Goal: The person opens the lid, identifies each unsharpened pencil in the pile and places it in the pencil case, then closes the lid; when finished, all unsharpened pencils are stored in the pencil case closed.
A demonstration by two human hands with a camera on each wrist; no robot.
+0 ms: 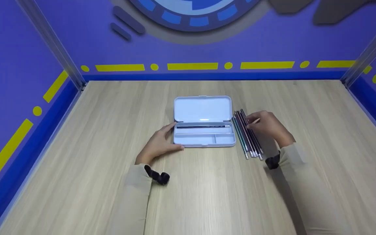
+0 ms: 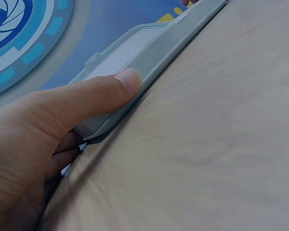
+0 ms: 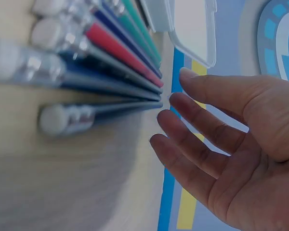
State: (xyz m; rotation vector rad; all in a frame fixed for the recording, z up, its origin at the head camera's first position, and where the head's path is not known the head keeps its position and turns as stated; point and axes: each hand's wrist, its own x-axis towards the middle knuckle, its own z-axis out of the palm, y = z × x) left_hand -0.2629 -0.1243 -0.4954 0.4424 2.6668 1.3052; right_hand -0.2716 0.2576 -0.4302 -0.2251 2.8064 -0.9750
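Observation:
A white pencil case lies on the table with its lid raised at the back. One dark pencil is in its long rear compartment. My left hand holds the case's left end, the thumb against the front wall and the other fingers around the side. Right of the case lies a bundle of pencils, green, red and dark, their white eraser ends toward me. My right hand hovers beside the bundle, fingers loosely bent and apart, with nothing between them.
The pale wood table is bounded by a blue back wall and side panels with yellow dashes. In the case's front row, a divider separates a long compartment from a small one on the right.

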